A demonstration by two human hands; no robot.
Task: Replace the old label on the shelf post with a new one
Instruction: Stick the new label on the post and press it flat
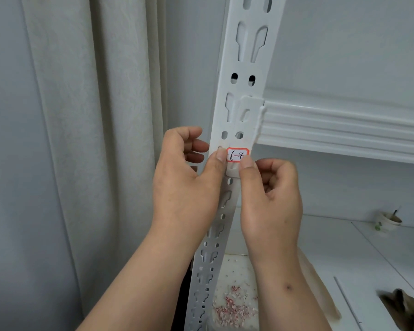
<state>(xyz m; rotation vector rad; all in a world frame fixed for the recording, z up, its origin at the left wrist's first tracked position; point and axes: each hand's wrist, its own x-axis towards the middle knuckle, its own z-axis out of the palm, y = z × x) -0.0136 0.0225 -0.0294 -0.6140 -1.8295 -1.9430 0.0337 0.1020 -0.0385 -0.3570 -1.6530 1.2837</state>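
Bare forearms reach up from the bottom edge, one either side of a white perforated shelf post [234,130] that leans slightly rightward as it rises. Red-and-white paper scraps [232,304] lie scattered on a speckled surface at the foot of the post, between the two arms.

Higher up, both hands meet at a small label [237,154], white with a red border and handwritten dark marks, which sits on the face of the post just below a pair of oval holes. The left hand [187,182] has its thumb tip pressed against the label's left edge, while its other fingers curl loosely behind the post's left side. The right hand [270,199] has its thumb tip over the label's lower right corner, with the remaining fingers curled in toward the palm; whether the thumb pinches the label against a finger behind it or simply presses it to the post cannot be made out.

To the right, a white ribbed shelf beam [344,130] hooks into the post just above the label. Below it, a lower white shelf [344,247] carries a crumpled brownish object [406,309] near the right edge and, farther back, a small pale cup [387,222] with something thin standing in it. Left of the post hangs a pale curtain [69,115] in long folds against a grey-white wall [344,44].
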